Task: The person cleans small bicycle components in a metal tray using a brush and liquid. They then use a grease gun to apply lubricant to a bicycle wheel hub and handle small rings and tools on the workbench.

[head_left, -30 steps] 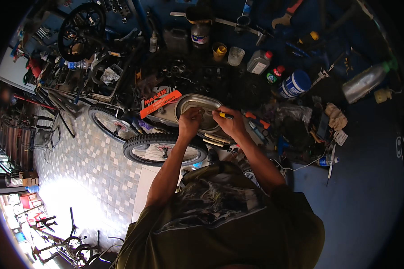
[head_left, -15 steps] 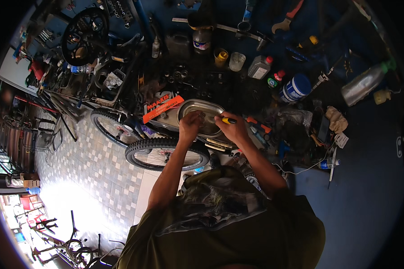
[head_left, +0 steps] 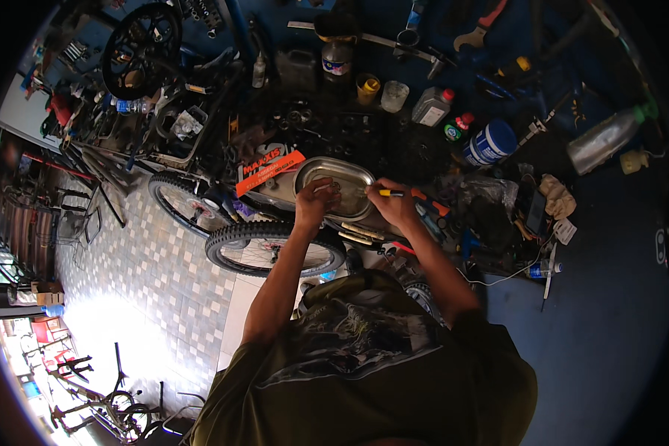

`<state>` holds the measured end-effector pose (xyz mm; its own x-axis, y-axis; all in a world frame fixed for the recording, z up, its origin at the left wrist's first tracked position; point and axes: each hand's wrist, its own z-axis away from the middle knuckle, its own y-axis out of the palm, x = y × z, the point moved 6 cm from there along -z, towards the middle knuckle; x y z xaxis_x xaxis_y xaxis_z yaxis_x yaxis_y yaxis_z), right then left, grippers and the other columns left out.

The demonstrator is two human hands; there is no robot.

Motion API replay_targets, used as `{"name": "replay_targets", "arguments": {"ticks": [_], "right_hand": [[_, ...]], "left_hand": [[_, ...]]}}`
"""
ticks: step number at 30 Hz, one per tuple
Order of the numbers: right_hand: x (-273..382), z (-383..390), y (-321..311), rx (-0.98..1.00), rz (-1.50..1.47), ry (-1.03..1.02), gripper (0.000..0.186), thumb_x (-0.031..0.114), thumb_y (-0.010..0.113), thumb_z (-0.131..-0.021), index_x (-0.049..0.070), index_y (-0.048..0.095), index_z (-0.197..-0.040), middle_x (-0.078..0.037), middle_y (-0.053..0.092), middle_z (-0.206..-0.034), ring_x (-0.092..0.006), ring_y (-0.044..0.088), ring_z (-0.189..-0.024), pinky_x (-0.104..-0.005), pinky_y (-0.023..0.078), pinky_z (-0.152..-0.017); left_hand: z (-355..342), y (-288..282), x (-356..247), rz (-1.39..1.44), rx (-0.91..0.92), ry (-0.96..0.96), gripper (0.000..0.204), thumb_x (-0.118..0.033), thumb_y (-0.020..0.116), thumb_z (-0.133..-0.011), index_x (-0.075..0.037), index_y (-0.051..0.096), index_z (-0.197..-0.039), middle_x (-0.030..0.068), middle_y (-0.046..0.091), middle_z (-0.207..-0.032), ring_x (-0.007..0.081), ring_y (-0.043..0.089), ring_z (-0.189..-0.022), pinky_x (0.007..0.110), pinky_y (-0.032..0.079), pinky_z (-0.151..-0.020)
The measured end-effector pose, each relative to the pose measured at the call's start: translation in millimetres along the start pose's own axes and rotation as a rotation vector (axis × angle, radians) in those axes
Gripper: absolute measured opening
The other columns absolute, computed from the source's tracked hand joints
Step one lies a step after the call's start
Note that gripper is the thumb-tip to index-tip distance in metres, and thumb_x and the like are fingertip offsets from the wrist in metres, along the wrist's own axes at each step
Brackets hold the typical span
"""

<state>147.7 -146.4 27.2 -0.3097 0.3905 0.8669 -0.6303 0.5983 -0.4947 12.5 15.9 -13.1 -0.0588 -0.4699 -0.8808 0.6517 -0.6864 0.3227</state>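
An oval metal tray with a shallow layer of murky liquid sits on the cluttered bench in front of me. My left hand is over its left end, fingers bent inward around something too small and dark to make out. At the tray's right end, my right hand grips a slim tool with a yellow-and-black handle. The tool's tip points left over the tray, and its kind is too blurred to tell.
Left of the tray lies an orange printed strip. A bicycle wheel stands just below the bench edge. Behind are a grey bottle with a red cap, a blue-lidded tub and a plastic cup. Screwdrivers and crumpled plastic lie right.
My hands have moved slightly apart, and the fingers of my left hand have loosened a little. The right hand with the yellow-and-black tool has shifted right and up.
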Motion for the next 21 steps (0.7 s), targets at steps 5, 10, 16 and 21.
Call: {"name": "replay_targets", "arguments": {"ticks": [5,10,16,21], "right_hand": [[36,6,10,0.016,-0.169,-0.106,0.02,0.02,0.07,-0.094,0.002,0.072,-0.102,-0.008,0.073,-0.086,-0.0103,0.068,-0.08,-0.0274,0.052,-0.071],[59,13,0,0.013,-0.03,-0.261,0.02,0.021,0.071,-0.091,0.002,0.073,-0.099,-0.012,0.074,-0.086,-0.0166,0.072,-0.081,-0.0301,0.053,-0.073],[74,16,-3,0.069,-0.001,-0.4,0.02,0.017,0.075,-0.089,0.003,0.075,-0.102,-0.011,0.075,-0.091,-0.0207,0.074,-0.084,-0.0304,0.056,-0.074],[71,16,-10,0.014,0.078,-0.436,0.019,0.019,0.076,-0.089,0.003,0.074,-0.1,-0.013,0.072,-0.09,-0.0273,0.072,-0.082,-0.0345,0.056,-0.071]], "left_hand": [[-3,1,7,-0.237,-0.023,0.057,0.033,-0.008,0.058,-0.099,0.006,0.058,-0.129,0.0116,0.069,-0.103,0.0209,0.072,-0.088,0.03,0.059,-0.075],[0,-1,2,-0.245,-0.095,0.098,0.029,-0.002,0.054,-0.094,0.009,0.067,-0.118,0.0112,0.072,-0.092,0.0176,0.072,-0.078,0.028,0.058,-0.069],[-3,-6,6,-0.272,-0.068,0.083,0.03,-0.004,0.054,-0.093,0.01,0.068,-0.116,0.0144,0.073,-0.089,0.0188,0.073,-0.075,0.029,0.058,-0.068],[-2,-2,1,-0.278,-0.05,0.067,0.029,-0.004,0.053,-0.092,0.011,0.068,-0.113,0.0161,0.073,-0.089,0.0199,0.073,-0.074,0.029,0.06,-0.068]]}}
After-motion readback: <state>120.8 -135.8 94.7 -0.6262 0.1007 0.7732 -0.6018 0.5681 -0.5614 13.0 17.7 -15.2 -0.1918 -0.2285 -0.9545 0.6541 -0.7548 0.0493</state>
